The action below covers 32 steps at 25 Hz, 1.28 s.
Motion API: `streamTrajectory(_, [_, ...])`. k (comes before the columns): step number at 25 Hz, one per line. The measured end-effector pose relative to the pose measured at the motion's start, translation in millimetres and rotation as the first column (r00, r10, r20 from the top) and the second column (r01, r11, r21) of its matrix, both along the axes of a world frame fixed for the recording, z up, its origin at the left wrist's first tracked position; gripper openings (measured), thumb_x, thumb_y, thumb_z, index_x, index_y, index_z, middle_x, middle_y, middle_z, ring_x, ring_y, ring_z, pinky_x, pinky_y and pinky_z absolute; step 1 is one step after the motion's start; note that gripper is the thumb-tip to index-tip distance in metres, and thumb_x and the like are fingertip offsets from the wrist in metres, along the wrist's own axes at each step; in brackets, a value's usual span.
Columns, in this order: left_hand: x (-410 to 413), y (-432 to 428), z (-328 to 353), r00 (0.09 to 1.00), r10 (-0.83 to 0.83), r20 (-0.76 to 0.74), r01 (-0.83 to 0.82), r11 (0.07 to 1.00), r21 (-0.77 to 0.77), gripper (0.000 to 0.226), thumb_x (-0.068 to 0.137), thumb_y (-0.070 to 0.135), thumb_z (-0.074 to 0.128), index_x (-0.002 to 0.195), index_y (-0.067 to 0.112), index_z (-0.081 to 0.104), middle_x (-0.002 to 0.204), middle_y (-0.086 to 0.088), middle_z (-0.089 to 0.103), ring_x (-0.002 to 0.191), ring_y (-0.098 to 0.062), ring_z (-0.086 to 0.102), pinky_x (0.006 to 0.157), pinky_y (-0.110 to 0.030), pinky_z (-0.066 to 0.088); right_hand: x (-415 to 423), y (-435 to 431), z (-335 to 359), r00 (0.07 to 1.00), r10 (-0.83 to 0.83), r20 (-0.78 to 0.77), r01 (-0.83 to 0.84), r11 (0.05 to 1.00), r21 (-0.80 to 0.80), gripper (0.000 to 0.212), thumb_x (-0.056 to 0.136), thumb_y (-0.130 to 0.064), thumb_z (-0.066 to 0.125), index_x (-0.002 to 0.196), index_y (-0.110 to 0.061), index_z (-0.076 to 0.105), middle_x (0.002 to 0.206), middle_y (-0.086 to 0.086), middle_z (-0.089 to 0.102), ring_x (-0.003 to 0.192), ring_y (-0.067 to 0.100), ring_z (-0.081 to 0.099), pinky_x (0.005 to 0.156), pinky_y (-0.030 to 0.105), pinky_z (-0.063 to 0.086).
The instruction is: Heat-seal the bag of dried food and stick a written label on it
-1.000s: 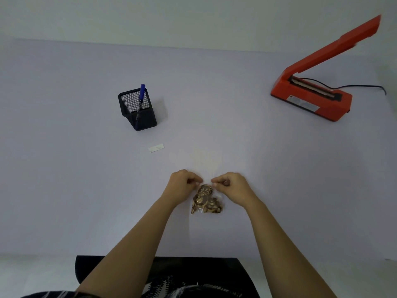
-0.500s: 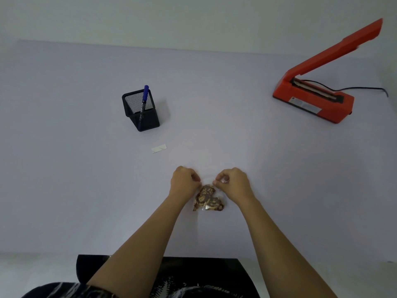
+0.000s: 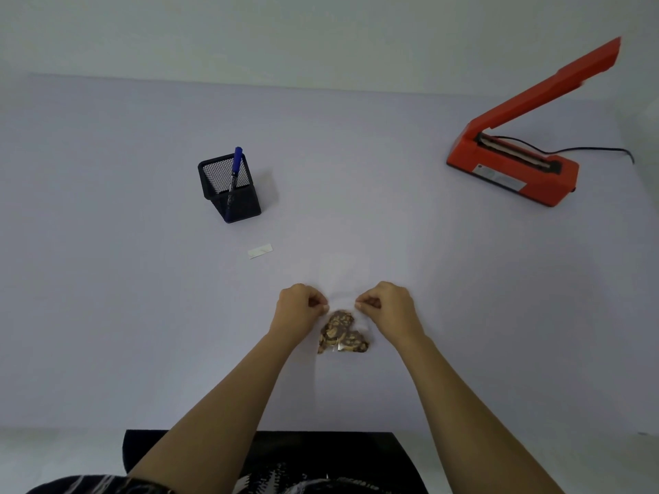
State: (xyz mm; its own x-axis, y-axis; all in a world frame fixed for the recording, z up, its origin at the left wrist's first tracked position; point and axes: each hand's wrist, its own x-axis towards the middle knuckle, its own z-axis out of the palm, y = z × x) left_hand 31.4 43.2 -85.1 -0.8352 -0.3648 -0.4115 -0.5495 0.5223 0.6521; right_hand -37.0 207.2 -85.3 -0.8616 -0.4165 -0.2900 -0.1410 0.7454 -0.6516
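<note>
- A dark patterned garment (image 3: 285, 468) fills the bottom edge, and both bare forearms reach forward from it over the table (image 3: 107, 279).
- The bag (image 3: 342, 333) lies on the table, near the person and between the hands. The brown dried food is bunched in its near end. The clear, empty top stretches away from the person.
- The left hand (image 3: 297, 308) has its fingers curled, pinching the bag's left edge just above the food.
- The right hand (image 3: 390, 308) is curled the same way, pinching the right edge.
- The label (image 3: 260, 251), a small white strip, lies flat beyond the left hand, apart from the bag.
- Further back on the left stands a black mesh holder (image 3: 230, 188) with a blue pen (image 3: 236, 165) upright in it.
- Far right sits the orange sealer (image 3: 513, 169), its arm raised, with a black cable (image 3: 599, 150) trailing off to the right.
</note>
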Motion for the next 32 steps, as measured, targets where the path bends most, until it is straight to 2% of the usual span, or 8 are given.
streamTrajectory(2, [-0.5, 0.8, -0.8, 1.0, -0.028, -0.009, 0.028, 0.999, -0.021, 0.008, 0.081, 0.008, 0.068, 0.086, 0.004, 0.073, 0.093, -0.009, 0.071, 0.083, -0.017, 0.062, 0.073, -0.018, 0.042, -0.3, 0.7, -0.4, 1.0, 0.006, -0.003, -0.006, 1.0, -0.003, 0.008, 0.08, -0.014, 0.07, 0.085, -0.01, 0.074, 0.086, 0.007, 0.067, 0.079, 0.017, 0.063, 0.07, 0.02, 0.044])
streamTrajectory(6, [-0.1, 1.2, -6.4, 0.994, -0.109, -0.008, 0.108, 0.991, -0.083, 0.013, 0.085, 0.005, 0.06, 0.092, 0.005, 0.071, 0.101, -0.011, 0.065, 0.095, -0.023, 0.06, 0.08, -0.022, 0.043, 1.9, 1.8, -1.0, 1.0, 0.008, 0.0, -0.008, 1.0, -0.02, 0.008, 0.081, -0.012, 0.068, 0.086, -0.009, 0.073, 0.088, 0.007, 0.068, 0.077, 0.014, 0.061, 0.072, 0.02, 0.046])
streamTrajectory(12, [2.9, -0.5, -7.0, 0.969, -0.234, -0.079, 0.218, 0.961, -0.17, 0.013, 0.084, 0.001, 0.059, 0.094, 0.002, 0.068, 0.101, -0.014, 0.059, 0.092, -0.027, 0.057, 0.079, -0.028, 0.045, 4.4, -1.8, -1.8, 0.996, 0.065, -0.062, -0.065, 0.998, 0.007, 0.01, 0.082, -0.005, 0.064, 0.088, -0.008, 0.071, 0.089, 0.007, 0.065, 0.083, 0.019, 0.061, 0.075, 0.025, 0.048])
streamTrajectory(18, [-1.8, -4.0, -7.7, 0.877, -0.464, -0.127, 0.427, 0.872, -0.24, 0.027, 0.084, -0.004, 0.054, 0.105, 0.004, 0.069, 0.102, -0.015, 0.065, 0.095, -0.03, 0.057, 0.081, -0.025, 0.039, -0.7, -6.6, 2.7, 0.964, 0.253, -0.075, -0.252, 0.967, 0.033, 0.034, 0.077, 0.014, 0.05, 0.094, -0.008, 0.071, 0.089, 0.009, 0.067, 0.083, 0.02, 0.062, 0.077, 0.031, 0.052])
streamTrajectory(22, [-3.8, -6.7, -8.4, 0.856, -0.509, -0.09, 0.475, 0.844, -0.25, 0.034, 0.089, 0.0, 0.051, 0.121, 0.006, 0.06, 0.117, -0.014, 0.058, 0.107, -0.029, 0.05, 0.091, -0.027, 0.038, -3.2, -7.1, 3.3, 0.968, 0.247, -0.046, -0.245, 0.968, 0.051, 0.035, 0.079, 0.012, 0.049, 0.101, -0.007, 0.069, 0.094, 0.011, 0.067, 0.086, 0.022, 0.064, 0.082, 0.035, 0.053])
streamTrajectory(25, [-6.4, -11.9, -7.6, 0.842, -0.537, -0.04, 0.51, 0.819, -0.261, 0.04, 0.09, 0.007, 0.052, 0.13, 0.008, 0.052, 0.128, -0.011, 0.051, 0.116, -0.027, 0.044, 0.099, -0.027, 0.034, -7.4, -6.4, 5.0, 0.97, 0.24, -0.033, -0.236, 0.968, 0.089, 0.03, 0.083, 0.001, 0.057, 0.11, -0.008, 0.066, 0.104, 0.011, 0.066, 0.095, 0.023, 0.062, 0.088, 0.031, 0.049])
streamTrajectory(28, [-10.6, -15.1, -4.8, 0.826, -0.564, 0.002, 0.544, 0.795, -0.27, 0.046, 0.09, 0.011, 0.056, 0.134, 0.007, 0.046, 0.132, -0.011, 0.046, 0.121, -0.026, 0.04, 0.102, -0.028, 0.031, -16.1, -5.4, 8.7, 0.966, 0.257, 0.001, -0.254, 0.953, 0.162, 0.032, 0.084, -0.013, 0.063, 0.116, -0.011, 0.064, 0.111, 0.011, 0.063, 0.103, 0.025, 0.059, 0.089, 0.028, 0.045])
streamTrajectory(32, [-17.6, -15.6, 0.9, 0.813, -0.58, 0.05, 0.571, 0.777, -0.267, 0.055, 0.087, 0.015, 0.06, 0.137, 0.006, 0.041, 0.136, -0.012, 0.041, 0.124, -0.027, 0.036, 0.105, -0.028, 0.028, -20.3, -8.3, 13.2, 0.969, 0.246, 0.015, -0.243, 0.942, 0.23, 0.035, 0.082, -0.016, 0.063, 0.116, -0.012, 0.064, 0.113, 0.01, 0.064, 0.107, 0.025, 0.059, 0.089, 0.027, 0.045])
